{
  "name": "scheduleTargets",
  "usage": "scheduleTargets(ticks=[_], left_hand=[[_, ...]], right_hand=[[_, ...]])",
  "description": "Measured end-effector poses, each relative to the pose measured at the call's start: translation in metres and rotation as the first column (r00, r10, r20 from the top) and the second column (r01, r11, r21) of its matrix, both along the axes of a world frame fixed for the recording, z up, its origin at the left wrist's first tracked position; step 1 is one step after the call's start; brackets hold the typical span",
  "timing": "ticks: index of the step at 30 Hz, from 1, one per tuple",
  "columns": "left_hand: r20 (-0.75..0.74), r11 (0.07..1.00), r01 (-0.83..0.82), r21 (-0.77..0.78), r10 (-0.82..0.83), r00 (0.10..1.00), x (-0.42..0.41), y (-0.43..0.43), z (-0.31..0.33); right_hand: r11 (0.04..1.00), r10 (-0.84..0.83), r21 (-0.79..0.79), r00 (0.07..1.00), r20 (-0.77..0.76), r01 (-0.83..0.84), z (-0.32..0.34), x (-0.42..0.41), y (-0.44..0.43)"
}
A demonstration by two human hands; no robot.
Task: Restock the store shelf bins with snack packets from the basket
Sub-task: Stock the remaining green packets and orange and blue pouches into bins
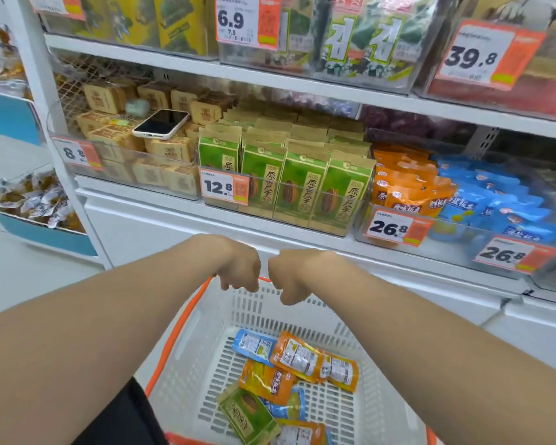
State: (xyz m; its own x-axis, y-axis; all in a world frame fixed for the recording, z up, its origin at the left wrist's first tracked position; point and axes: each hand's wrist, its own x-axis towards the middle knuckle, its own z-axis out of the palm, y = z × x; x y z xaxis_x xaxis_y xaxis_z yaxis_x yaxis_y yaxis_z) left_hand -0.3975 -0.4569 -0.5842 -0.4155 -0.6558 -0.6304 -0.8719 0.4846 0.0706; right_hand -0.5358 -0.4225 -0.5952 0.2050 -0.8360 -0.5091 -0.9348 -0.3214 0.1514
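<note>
Under the curled fingers [235, 284], snack packets [297, 358] loose on the basket [206, 364] floor.

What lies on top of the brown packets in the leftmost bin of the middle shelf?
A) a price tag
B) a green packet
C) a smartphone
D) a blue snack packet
C: a white smartphone rests screen-up on the brown packets.

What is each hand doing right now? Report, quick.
Left hand: closed, gripping the orange handle.
Right hand: closed, gripping the same handle.
</note>
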Motion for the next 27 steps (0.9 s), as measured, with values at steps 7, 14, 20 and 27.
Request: scheduleTargets(ticks=[7,14,20,27], left_hand=[[0.263,0.971,0.22,-0.089,-0.19,0.946,-0.014,0.001,-0.039],[0.248,0.903,0.417,-0.097,-0.384,0.889,-0.048,-0.004,-0.077],[0.298,0.878,0.47,-0.087,-0.427,0.853,-0.058,-0.009,-0.089],[0.289,0.876,0.476,-0.081,-0.436,0.852,-0.056,-0.013,-0.091]], right_hand=[[0.992,-0.072,0.107,0.997,0.034,0.068,-0.096,-0.017,0.012],[0.975,0.04,0.218,0.999,0.025,-0.044,-0.193,0.015,0.051],[0.864,-0.375,0.444,0.892,0.253,0.237,-0.251,0.039,0.081],[0.813,-0.301,0.556,0.943,0.142,0.175,-0.267,0.048,0.11]])
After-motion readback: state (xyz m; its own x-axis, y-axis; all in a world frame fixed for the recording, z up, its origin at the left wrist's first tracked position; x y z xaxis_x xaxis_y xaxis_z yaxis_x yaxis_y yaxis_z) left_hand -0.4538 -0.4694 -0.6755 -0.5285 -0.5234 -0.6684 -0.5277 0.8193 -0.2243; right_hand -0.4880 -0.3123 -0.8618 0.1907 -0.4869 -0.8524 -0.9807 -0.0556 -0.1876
